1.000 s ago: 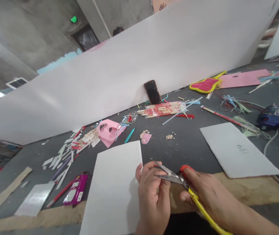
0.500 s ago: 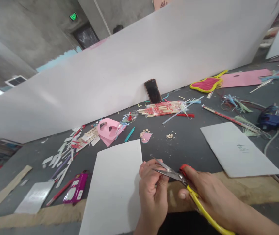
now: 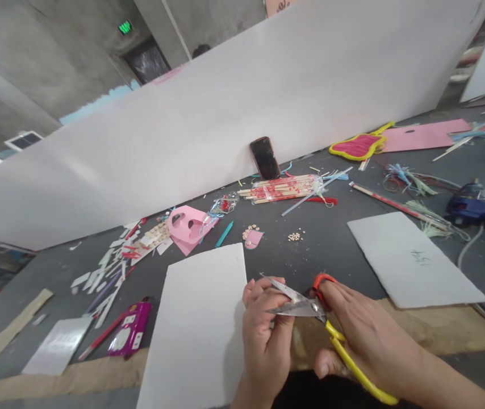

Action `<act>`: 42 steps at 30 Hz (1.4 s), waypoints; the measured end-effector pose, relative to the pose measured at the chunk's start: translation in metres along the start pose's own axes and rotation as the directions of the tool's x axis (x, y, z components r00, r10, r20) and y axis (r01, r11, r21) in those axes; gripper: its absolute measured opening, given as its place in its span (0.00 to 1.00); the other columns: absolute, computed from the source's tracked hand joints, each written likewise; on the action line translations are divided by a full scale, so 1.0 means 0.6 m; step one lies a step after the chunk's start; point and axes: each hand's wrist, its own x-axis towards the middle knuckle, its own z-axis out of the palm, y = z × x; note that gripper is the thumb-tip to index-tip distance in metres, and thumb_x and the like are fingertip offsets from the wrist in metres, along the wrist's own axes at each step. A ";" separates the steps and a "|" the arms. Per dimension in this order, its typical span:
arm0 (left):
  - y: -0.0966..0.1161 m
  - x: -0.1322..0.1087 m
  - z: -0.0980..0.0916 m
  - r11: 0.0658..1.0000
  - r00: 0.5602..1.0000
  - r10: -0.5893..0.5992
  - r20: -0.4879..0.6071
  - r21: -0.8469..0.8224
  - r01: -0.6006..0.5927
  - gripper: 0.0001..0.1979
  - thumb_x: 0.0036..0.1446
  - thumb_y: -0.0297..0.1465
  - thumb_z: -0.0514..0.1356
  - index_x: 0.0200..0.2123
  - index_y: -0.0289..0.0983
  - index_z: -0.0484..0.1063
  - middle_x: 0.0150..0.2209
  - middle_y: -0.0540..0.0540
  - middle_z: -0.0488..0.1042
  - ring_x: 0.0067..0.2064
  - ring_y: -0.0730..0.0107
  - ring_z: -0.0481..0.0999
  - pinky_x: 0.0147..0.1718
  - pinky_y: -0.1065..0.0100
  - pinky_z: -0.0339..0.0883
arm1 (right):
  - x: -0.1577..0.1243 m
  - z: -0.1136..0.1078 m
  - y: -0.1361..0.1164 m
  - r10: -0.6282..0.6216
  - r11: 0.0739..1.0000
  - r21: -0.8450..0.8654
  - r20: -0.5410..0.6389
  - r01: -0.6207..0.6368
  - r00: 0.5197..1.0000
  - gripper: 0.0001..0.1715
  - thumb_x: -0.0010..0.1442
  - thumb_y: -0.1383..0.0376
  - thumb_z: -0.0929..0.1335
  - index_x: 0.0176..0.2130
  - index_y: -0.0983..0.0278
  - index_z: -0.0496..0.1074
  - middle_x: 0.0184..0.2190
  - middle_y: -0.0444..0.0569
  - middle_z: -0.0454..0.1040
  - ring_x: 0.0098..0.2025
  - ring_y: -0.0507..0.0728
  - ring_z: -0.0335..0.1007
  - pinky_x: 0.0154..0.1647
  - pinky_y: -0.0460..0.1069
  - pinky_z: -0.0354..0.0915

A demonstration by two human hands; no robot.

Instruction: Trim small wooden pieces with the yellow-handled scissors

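Observation:
My right hand (image 3: 359, 326) grips scissors (image 3: 306, 305) with one orange-red and one yellow handle. The blades are spread and point left, over the fingers of my left hand (image 3: 266, 329). Those fingertips are pinched together between and beside the blades; anything they hold is too small to make out. A blank white board (image 3: 200, 329) lies left of my left hand. Beyond the hands are a pink heart piece (image 3: 253, 239) with small beads on and around it, and a little pile of beads (image 3: 295, 236).
A phone (image 3: 265, 158) leans on the white partition (image 3: 183, 130). Wrapped sticks (image 3: 285, 189) lie before it. At the right are a marked white board (image 3: 417, 260) and a blue glue gun (image 3: 479, 207). Scraps (image 3: 108, 267) and a purple box (image 3: 132, 328) are at the left.
The scissor blades have turned and show more of their flat sides. My right thumb has moved down, and the orange-red handle now shows more. My left hand has barely moved.

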 end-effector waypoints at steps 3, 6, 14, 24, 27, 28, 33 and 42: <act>0.005 0.002 -0.003 0.999 0.999 -0.029 0.032 -0.038 0.030 0.13 0.60 0.36 0.53 0.26 0.39 0.71 0.39 0.42 0.76 0.50 0.56 0.70 0.50 0.52 0.62 | 0.001 0.000 -0.002 0.022 0.996 0.087 0.014 -0.023 1.000 0.22 0.56 0.47 0.66 0.36 0.61 0.57 0.29 0.48 0.67 0.29 0.57 0.66 0.30 0.50 0.62; 0.008 0.001 -0.004 0.995 0.998 -0.039 0.040 -0.086 0.043 0.14 0.61 0.36 0.53 0.25 0.39 0.71 0.37 0.43 0.76 0.51 0.56 0.70 0.51 0.53 0.60 | 0.002 -0.001 -0.006 0.040 0.989 0.142 0.075 -0.051 0.996 0.16 0.60 0.51 0.63 0.34 0.59 0.56 0.28 0.47 0.67 0.26 0.56 0.65 0.27 0.48 0.60; 0.015 -0.005 0.000 0.996 0.997 -0.066 0.041 -0.060 0.068 0.15 0.63 0.32 0.49 0.27 0.39 0.72 0.38 0.44 0.76 0.51 0.60 0.69 0.53 0.54 0.58 | -0.001 0.004 -0.007 0.135 0.984 0.094 0.163 -0.151 0.977 0.09 0.60 0.57 0.61 0.34 0.59 0.57 0.25 0.45 0.69 0.21 0.55 0.64 0.22 0.47 0.54; 0.008 -0.005 -0.009 0.969 0.995 0.096 0.017 0.228 -0.098 0.06 0.59 0.27 0.54 0.33 0.39 0.70 0.35 0.45 0.77 0.51 0.58 0.70 0.54 0.49 0.56 | -0.004 0.008 0.002 0.154 0.986 0.047 0.109 -0.160 0.982 0.11 0.59 0.56 0.62 0.35 0.60 0.58 0.27 0.48 0.71 0.25 0.56 0.67 0.25 0.48 0.57; 0.011 -0.002 -0.009 0.935 0.987 0.157 -0.014 0.324 -0.144 0.08 0.59 0.25 0.53 0.30 0.40 0.70 0.32 0.48 0.77 0.49 0.59 0.71 0.56 0.46 0.50 | 0.000 0.007 0.003 0.084 0.996 0.018 0.042 -0.085 0.996 0.16 0.56 0.52 0.65 0.34 0.60 0.57 0.27 0.48 0.69 0.26 0.56 0.66 0.26 0.48 0.59; 0.012 -0.001 -0.009 0.927 0.985 0.170 -0.018 0.342 -0.154 0.08 0.58 0.25 0.53 0.30 0.40 0.70 0.31 0.48 0.77 0.49 0.59 0.71 0.57 0.46 0.48 | 0.001 0.006 0.002 0.062 0.998 0.003 0.030 -0.062 0.998 0.19 0.54 0.50 0.66 0.34 0.60 0.57 0.27 0.48 0.68 0.27 0.57 0.66 0.26 0.49 0.60; 0.009 -0.002 -0.010 0.934 0.983 0.185 -0.004 0.313 -0.175 0.07 0.57 0.24 0.54 0.31 0.40 0.69 0.30 0.49 0.77 0.49 0.59 0.71 0.56 0.45 0.50 | 0.003 0.000 -0.001 0.063 0.998 -0.035 0.060 -0.061 0.996 0.24 0.51 0.48 0.68 0.34 0.60 0.57 0.29 0.49 0.67 0.29 0.58 0.65 0.28 0.51 0.62; 0.013 0.004 -0.011 0.949 0.986 0.165 -0.002 0.271 -0.158 0.08 0.58 0.25 0.53 0.29 0.40 0.69 0.29 0.48 0.77 0.48 0.59 0.71 0.54 0.46 0.54 | -0.001 0.008 0.001 0.114 0.992 0.041 0.110 -0.119 0.987 0.08 0.59 0.59 0.62 0.32 0.60 0.56 0.27 0.48 0.69 0.26 0.56 0.66 0.26 0.48 0.59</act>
